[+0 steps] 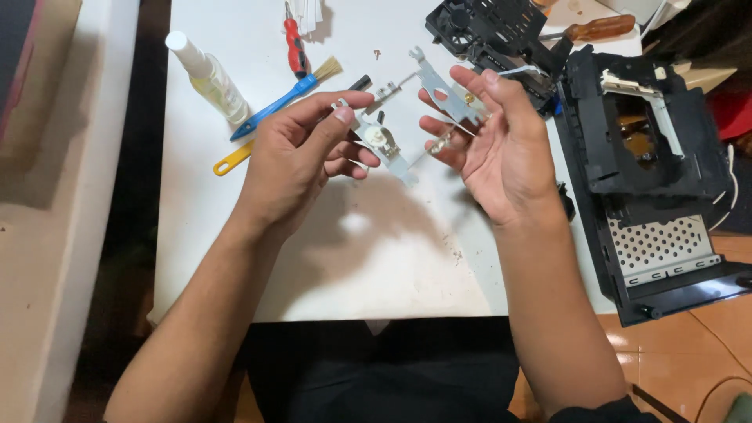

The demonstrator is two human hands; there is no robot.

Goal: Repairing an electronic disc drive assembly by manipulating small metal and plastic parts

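Item: metal bracket assembly (407,117), held above the white desk (345,251) between my two hands. My left hand (294,160) pinches its near end with thumb and fingers; my right hand (493,145) grips its far strip, fingers curled. Right of that hand: black drive chassis (650,180). Beyond my left hand: blue brush (286,98), red screwdriver (295,47), spray bottle (207,74).

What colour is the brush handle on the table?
Blue; the brush shows best in the head view.
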